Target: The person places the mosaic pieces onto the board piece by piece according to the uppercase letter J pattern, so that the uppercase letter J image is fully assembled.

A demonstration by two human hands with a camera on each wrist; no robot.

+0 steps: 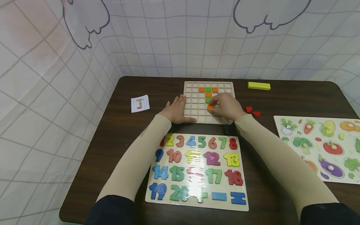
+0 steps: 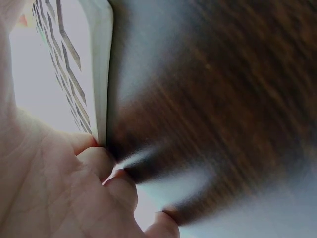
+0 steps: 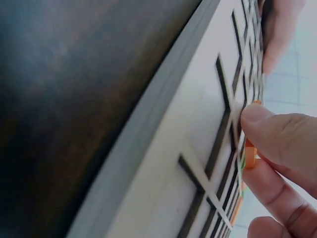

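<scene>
A pale wooden grid board (image 1: 192, 113) lies near the table's far edge. On it, an orange tile (image 1: 201, 89), a green tile (image 1: 208, 89) and another orange tile (image 1: 215, 89) form a row. Below the green one run an orange tile (image 1: 208, 94) and a green tile (image 1: 208, 100). My right hand (image 1: 227, 107) pinches an orange square tile (image 3: 250, 157) between thumb and fingers, over the column's lower end. My left hand (image 1: 176, 111) rests along the board's left side with fingers extended, touching its edge (image 2: 101, 74).
A pattern card (image 1: 140, 103) lies left of the board. To the right are two red pieces (image 1: 256, 113) and a yellow bar (image 1: 259, 86). A number puzzle (image 1: 222, 184) lies beneath my forearms; a vegetable puzzle (image 1: 316, 151) sits at the right.
</scene>
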